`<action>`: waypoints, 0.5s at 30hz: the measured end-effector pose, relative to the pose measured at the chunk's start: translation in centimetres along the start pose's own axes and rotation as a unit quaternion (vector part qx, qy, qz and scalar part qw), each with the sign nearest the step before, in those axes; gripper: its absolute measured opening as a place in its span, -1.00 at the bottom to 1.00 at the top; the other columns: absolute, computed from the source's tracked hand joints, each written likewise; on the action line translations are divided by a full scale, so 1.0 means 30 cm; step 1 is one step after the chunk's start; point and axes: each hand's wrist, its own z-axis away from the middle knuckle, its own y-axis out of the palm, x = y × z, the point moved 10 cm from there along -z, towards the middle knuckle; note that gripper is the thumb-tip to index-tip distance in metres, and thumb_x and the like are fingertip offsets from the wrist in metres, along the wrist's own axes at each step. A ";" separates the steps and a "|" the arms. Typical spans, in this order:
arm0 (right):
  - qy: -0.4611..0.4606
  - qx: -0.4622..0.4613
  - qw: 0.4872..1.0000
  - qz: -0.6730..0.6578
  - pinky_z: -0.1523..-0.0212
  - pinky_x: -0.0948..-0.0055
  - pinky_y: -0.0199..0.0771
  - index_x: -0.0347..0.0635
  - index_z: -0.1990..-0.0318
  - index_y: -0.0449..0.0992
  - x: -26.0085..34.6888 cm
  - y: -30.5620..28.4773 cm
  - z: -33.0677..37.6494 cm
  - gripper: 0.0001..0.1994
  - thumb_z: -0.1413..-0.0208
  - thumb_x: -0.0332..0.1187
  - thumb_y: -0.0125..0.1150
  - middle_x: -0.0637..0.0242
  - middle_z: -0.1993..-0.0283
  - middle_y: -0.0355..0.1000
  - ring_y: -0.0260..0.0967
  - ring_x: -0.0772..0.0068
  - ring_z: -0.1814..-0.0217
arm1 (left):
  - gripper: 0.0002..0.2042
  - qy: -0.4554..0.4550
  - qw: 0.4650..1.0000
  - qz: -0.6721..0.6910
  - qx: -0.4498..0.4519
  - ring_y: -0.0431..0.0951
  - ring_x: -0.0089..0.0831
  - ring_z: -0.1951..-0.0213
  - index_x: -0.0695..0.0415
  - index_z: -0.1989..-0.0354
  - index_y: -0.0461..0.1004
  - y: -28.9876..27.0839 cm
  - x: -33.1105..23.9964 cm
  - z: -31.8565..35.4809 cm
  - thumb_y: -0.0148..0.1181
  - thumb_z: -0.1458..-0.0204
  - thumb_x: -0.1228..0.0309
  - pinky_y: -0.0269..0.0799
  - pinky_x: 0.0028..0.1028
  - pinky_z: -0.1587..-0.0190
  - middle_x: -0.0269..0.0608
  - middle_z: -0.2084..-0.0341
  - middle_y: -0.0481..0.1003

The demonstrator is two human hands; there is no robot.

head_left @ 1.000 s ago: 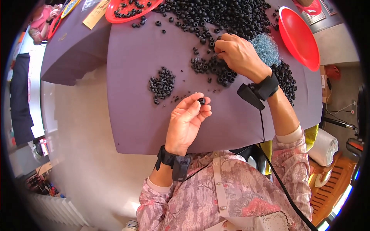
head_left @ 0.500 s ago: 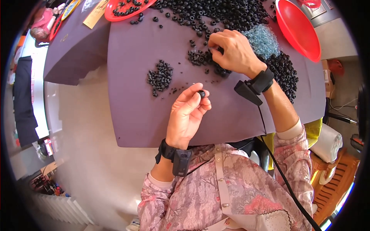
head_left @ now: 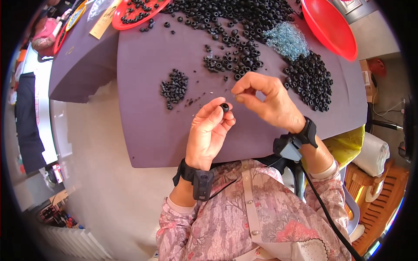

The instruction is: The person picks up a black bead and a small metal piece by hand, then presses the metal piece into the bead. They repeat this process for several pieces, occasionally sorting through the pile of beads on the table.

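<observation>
Between the thumb and fingers of my left hand (head_left: 205, 132), a small round black hollow piece (head_left: 224, 107) is held with its opening facing up. My right hand (head_left: 274, 104) is just to the right of it, thumb and forefinger pinched together. Whatever lies in that pinch is too small to make out. Beyond my hands is a loose group of black hollow pieces (head_left: 250, 56). To the left sits a heap of smaller black parts (head_left: 174, 88). Another pile of black pieces (head_left: 308, 82) lies right of my right hand, below a tangle of fine blue-grey wire-like parts (head_left: 287, 40).
A large spread of black pieces (head_left: 230, 11) covers the far side of the purple-grey table (head_left: 152, 135). A red bowl (head_left: 333, 28) stands at far right, a red dish (head_left: 116, 22) with black parts at far left. A cable (head_left: 320, 198) hangs from my right wrist.
My right hand has come back from the black pieces at the middle of the table to beside my left hand. My left hand keeps its hold on the black piece.
</observation>
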 end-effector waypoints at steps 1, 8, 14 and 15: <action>-0.016 -0.005 1.000 -0.004 0.35 0.57 0.33 -0.30 0.32 0.47 0.003 0.007 0.014 -0.88 0.07 -0.63 0.12 0.34 0.39 0.40 0.32 0.56 0.42 | -0.80 -0.003 1.000 -0.001 0.001 0.51 -0.44 0.33 0.19 0.11 0.48 0.006 0.003 0.001 0.10 -0.08 0.52 0.45 -0.45 0.20 -0.16 0.29 0.52; -0.113 -0.022 0.988 0.102 0.35 0.44 0.39 -0.27 0.32 0.48 0.074 0.048 0.079 -0.83 0.11 -0.67 0.13 0.24 0.36 0.39 0.41 0.30 0.34 | -0.80 0.002 0.999 -0.048 -0.012 0.51 -0.44 0.33 0.23 0.10 0.46 0.009 0.022 0.014 0.09 -0.09 0.54 0.44 -0.46 0.21 -0.25 0.38 0.50; -0.106 0.021 0.986 0.123 0.35 0.47 0.38 -0.23 0.35 0.48 0.073 0.077 0.120 -0.83 0.13 -0.68 0.17 0.28 0.38 0.35 0.40 0.34 0.35 | -0.84 0.006 0.996 -0.090 0.001 0.51 -0.43 0.36 0.24 0.16 0.47 -0.009 0.025 0.041 0.11 -0.07 0.55 0.43 -0.48 0.22 -0.25 0.39 0.51; -0.068 0.032 0.997 0.037 0.36 0.48 0.38 -0.22 0.36 0.48 0.046 0.080 0.119 -0.83 0.12 -0.68 0.19 0.32 0.38 0.36 0.40 0.40 0.34 | -0.85 0.002 0.995 -0.101 0.019 0.51 -0.43 0.38 0.24 0.18 0.48 -0.001 0.027 0.049 0.11 -0.07 0.56 0.43 -0.48 0.22 -0.24 0.39 0.51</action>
